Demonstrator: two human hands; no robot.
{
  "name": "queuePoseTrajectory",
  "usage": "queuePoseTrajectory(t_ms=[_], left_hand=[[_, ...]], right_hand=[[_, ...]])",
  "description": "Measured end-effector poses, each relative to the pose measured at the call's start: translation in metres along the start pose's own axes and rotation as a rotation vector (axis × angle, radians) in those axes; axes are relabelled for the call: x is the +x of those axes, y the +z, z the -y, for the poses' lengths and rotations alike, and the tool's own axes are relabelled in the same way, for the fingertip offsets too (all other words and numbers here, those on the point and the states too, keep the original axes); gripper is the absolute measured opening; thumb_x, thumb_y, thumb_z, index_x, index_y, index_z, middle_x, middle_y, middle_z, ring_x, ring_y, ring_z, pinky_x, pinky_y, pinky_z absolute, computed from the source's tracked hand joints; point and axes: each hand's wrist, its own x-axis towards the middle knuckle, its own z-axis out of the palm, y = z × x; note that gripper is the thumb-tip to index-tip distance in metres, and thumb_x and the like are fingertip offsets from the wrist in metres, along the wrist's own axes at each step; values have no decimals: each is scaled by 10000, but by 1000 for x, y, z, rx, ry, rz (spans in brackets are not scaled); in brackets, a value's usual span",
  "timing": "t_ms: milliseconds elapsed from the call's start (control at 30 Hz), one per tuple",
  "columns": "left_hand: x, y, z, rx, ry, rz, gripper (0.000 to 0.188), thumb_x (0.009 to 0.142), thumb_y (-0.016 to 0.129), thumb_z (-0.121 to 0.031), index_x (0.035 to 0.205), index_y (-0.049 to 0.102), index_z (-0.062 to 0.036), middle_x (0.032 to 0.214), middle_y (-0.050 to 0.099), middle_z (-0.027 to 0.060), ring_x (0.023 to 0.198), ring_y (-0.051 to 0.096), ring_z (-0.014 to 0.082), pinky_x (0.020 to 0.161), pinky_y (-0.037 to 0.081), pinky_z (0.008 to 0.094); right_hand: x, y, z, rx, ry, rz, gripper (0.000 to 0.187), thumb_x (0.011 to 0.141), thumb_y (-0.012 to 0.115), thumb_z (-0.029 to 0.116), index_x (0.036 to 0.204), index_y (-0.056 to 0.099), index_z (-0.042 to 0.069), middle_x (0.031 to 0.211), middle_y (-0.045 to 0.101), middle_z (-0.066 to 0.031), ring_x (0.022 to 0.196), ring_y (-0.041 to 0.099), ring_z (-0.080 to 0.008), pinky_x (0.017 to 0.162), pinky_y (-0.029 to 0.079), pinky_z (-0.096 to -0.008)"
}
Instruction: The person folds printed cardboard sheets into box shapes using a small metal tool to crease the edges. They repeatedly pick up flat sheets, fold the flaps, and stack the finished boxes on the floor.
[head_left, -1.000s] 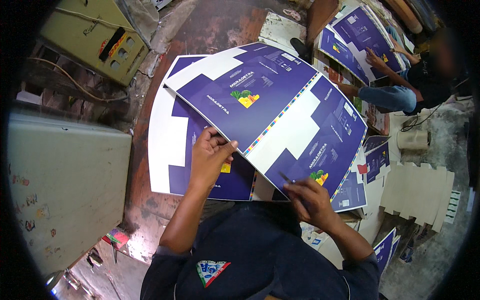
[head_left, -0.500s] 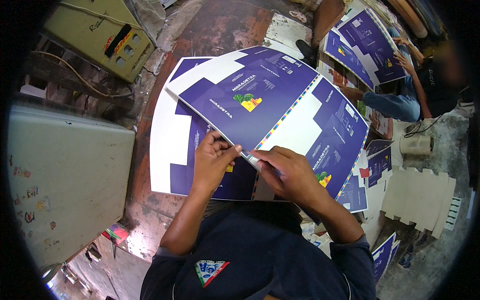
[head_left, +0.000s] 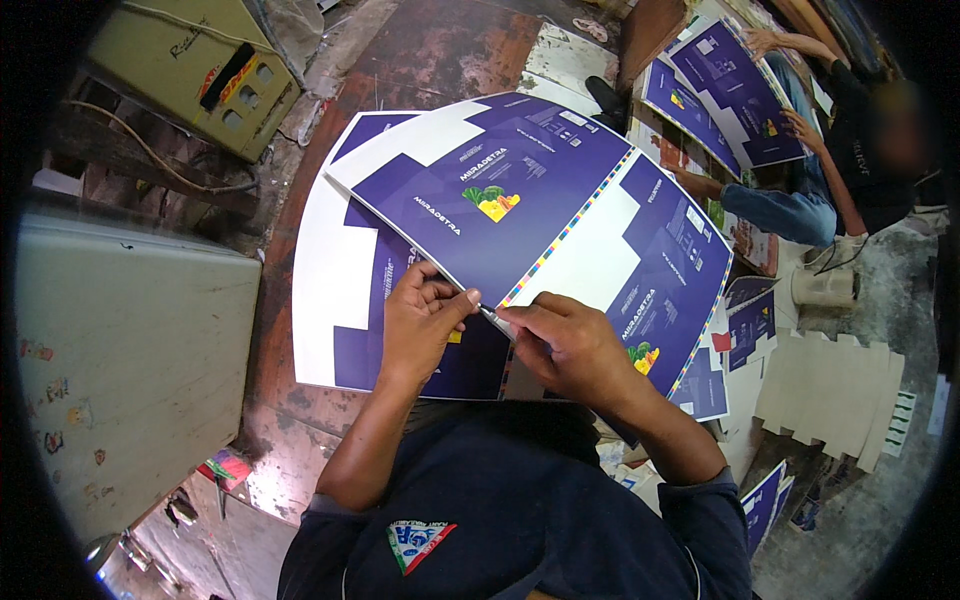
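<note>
A large purple and white printed sheet (head_left: 470,230), with vegetable pictures and a colour-dotted strip, lies tilted over another printed sheet (head_left: 330,270) on the table. Its near edge is at my fingers. My left hand (head_left: 425,318) is closed, thumb and forefinger pinched at that edge, the other fingers curled. Beside it, my right hand (head_left: 565,345) is closed over the same edge, its forefinger pointing toward the left thumb. Between the fingertips shows a small, slim, shiny thing (head_left: 488,313), too small to name; it seems to come from the right hand's grip.
On the left stand a pale cabinet (head_left: 130,370) and a green metal box (head_left: 195,75). At the upper right a seated person (head_left: 840,150) handles similar printed sheets (head_left: 740,90). Stacked notched beige boards (head_left: 825,390) lie at the right, near a pale cylinder (head_left: 825,288).
My hands stay almost in place at the sheet's edge, and the slim shiny thing shows more clearly. The seated person's one hand has moved up to the top of their sheet.
</note>
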Motion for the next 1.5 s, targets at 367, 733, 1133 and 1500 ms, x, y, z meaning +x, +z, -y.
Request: queuePoseTrajectory(t_ms=[367, 733, 1133, 1500], left_hand=[[-1, 1, 0, 0, 8, -7, 373, 851, 747, -58, 1144, 527, 11, 878, 677, 89, 771, 670, 105, 581, 492, 200], [-4, 2, -4, 37, 11, -11, 375, 854, 741, -57, 1149, 524, 21, 886, 679, 101, 781, 682, 124, 602, 501, 208], [-9, 7, -7, -9, 7, -28, 368, 846, 739, -33, 1140, 526, 28, 891, 675, 98, 776, 668, 119, 591, 492, 212], [-6, 4, -10, -105, 62, -110, 302, 879, 699, -58, 1128, 534, -7, 946, 661, 90, 822, 651, 127, 623, 503, 226]], right_hand=[[-1, -4, 9, -137, -34, 83, 283, 766, 694, 20, 1048, 672, 26, 843, 634, -117, 771, 649, -291, 673, 534, -381], [-53, -26, 7, -251, 16, 353, 238, 759, 698, 40, 995, 676, 14, 846, 641, -127, 760, 654, -303, 652, 546, -396], [-52, -54, 17, -41, 38, 127, 420, 775, 684, 6, 1190, 627, 41, 974, 597, -141, 937, 606, -326, 780, 498, -438], [-41, 10, -26, -250, -165, -128, 503, 611, 810, 119, 1096, 677, 118, 970, 642, -84, 946, 645, -259, 970, 496, -508]])
